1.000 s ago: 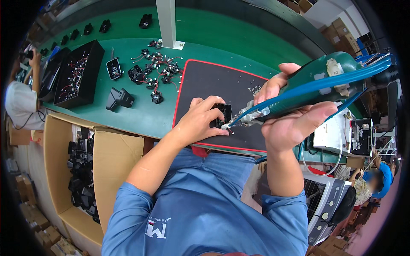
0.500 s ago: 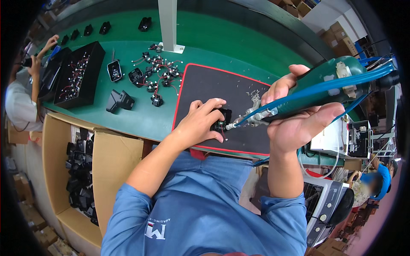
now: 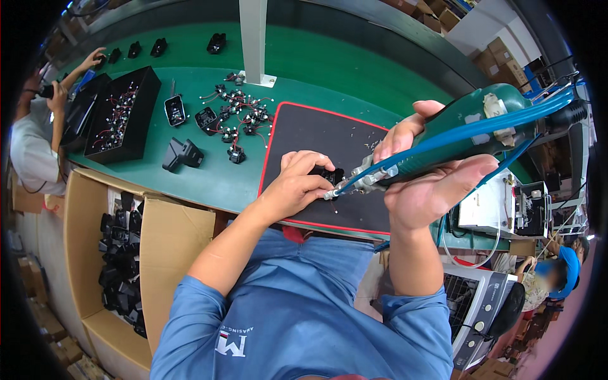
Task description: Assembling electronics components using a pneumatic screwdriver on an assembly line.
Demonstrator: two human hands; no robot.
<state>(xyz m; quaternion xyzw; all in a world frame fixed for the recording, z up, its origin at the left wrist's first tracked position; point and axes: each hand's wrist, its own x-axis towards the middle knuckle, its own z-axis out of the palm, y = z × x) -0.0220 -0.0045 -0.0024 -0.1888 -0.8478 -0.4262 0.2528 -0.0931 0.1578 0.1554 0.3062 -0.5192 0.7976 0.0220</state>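
Note:
On the dark red-edged mat (image 3: 304, 130) lies a small black plastic housing (image 3: 334, 175), partly covered by my fingers and a tool tip. My left hand (image 3: 292, 185) is closed on its left side, with thumb and forefinger close to the tip. In my right hand (image 3: 419, 199) is a green air screwdriver (image 3: 449, 139) with blue hoses, gripped around its body and tilted. Its metal nose points down-left at the housing; whether the bit touches a screw is hidden. Loose small screws (image 3: 372, 145) lie beyond the nose, partly behind my right hand.
Left of the mat lie several small wired parts (image 3: 235, 154), open black shells (image 3: 175, 111) and a black stand-like piece (image 3: 182, 154). A black bin (image 3: 140, 120) and a carton (image 3: 174, 244) stand further left. A co-worker's arm (image 3: 56, 114) shows there. A grey post (image 3: 253, 44) rises behind.
The screwdriver and my right hand have shifted left, bringing the nose to my left fingers. My left thumb has drawn in toward the tip. The co-worker's hand has reached farther out.

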